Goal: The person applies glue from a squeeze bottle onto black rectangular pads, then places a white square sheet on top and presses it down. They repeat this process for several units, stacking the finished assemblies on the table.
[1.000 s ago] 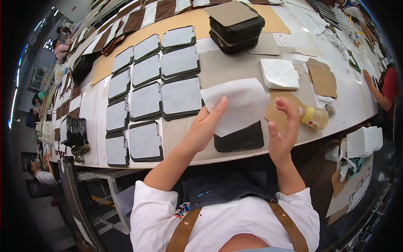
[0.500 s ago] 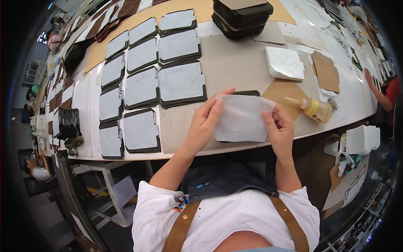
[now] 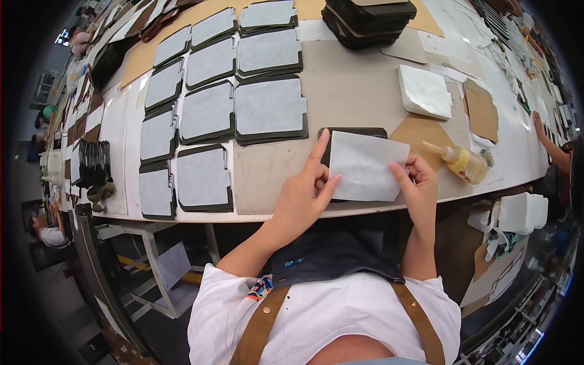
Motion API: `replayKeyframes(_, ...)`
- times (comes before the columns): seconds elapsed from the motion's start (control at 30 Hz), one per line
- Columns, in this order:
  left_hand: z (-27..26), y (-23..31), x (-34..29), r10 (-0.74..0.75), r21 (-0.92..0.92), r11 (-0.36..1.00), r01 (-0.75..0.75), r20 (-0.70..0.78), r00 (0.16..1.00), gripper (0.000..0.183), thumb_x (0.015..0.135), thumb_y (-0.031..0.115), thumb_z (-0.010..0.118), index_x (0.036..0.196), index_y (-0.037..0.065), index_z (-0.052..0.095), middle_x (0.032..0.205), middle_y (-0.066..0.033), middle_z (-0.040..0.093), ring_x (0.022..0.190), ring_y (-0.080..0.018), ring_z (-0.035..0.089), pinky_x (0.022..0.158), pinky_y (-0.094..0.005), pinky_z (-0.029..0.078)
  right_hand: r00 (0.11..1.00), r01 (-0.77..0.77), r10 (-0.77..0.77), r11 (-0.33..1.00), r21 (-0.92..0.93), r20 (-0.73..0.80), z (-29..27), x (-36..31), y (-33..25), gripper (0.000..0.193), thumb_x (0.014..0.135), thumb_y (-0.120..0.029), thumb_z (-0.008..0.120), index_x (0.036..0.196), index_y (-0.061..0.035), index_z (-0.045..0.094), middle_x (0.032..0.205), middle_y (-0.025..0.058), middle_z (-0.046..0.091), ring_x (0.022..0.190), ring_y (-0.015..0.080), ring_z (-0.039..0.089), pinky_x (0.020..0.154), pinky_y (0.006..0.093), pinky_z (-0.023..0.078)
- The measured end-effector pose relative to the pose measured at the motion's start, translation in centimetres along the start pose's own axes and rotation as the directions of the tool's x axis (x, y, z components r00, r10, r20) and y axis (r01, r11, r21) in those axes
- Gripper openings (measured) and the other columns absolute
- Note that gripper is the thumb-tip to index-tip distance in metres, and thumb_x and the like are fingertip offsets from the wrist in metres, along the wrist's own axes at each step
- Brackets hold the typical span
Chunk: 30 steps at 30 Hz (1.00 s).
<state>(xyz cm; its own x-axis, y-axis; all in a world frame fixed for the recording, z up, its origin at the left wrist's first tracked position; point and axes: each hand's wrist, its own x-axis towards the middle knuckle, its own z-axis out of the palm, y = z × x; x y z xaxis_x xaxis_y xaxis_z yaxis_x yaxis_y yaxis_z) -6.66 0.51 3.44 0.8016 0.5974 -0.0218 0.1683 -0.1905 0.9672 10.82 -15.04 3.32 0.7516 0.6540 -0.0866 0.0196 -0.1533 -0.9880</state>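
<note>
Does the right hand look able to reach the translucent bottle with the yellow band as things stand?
Probably yes: the bottle lies close to the right hand, with nothing seen between them, though it pinches a thin white rectangular sheet, likely needing release first.

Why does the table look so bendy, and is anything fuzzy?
Head view: fisheye lens curves the front edge of the table; white sheet, left hand and right hand look fairly sharp; people at the left rim look fuzzy.

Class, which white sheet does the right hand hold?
The white sheet over the black panel near the table's front edge; the right hand pinches it; the others lie untouched.
</note>
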Motion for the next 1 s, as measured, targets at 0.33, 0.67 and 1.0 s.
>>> replayKeyframes(0.33,-0.1,-1.8,-0.2,0.155,0.334,0.934,-0.126,-0.062,0.986,0.042,0.089,0.009,0.073,0.129,0.006,0.067,0.063,-0.0057,0.049,0.053,-0.0115,0.044,0.053,-0.0269,0.04,0.964,0.197,-0.263,0.817,-0.541,-0.046,1.9,1.5,0.6,0.016,0.084,-0.013,0.077,0.085,-0.0025,0.065,0.066,0.0023,0.051,0.065,0.0164,0.036,0.073,0.0316,0.033)
replayKeyframes(0.67,-0.1,-2.6,-0.2,0.176,0.363,0.921,-0.143,-0.061,0.982,0.042,0.087,0.011,0.075,0.128,0.004,0.067,0.063,-0.0084,0.053,0.052,-0.0152,0.048,0.053,-0.0293,0.042,0.951,0.236,-0.309,0.752,-0.615,-0.013,2.0,1.5,0.3,0.017,0.084,-0.015,0.078,0.085,-0.0031,0.065,0.07,0.0033,0.055,0.067,0.0172,0.041,0.078,0.0324,0.034)
replayKeyframes(1.0,0.1,-2.7,-0.3,0.163,0.377,0.917,-0.128,-0.061,0.985,0.042,0.087,0.012,0.075,0.128,0.004,0.067,0.062,-0.0086,0.054,0.051,-0.0153,0.048,0.053,-0.0294,0.043,0.945,0.23,-0.326,0.722,-0.653,-0.027,2.0,1.6,0.5,0.017,0.084,-0.016,0.078,0.086,-0.0038,0.066,0.072,0.0039,0.057,0.07,0.0187,0.043,0.078,0.033,0.035)
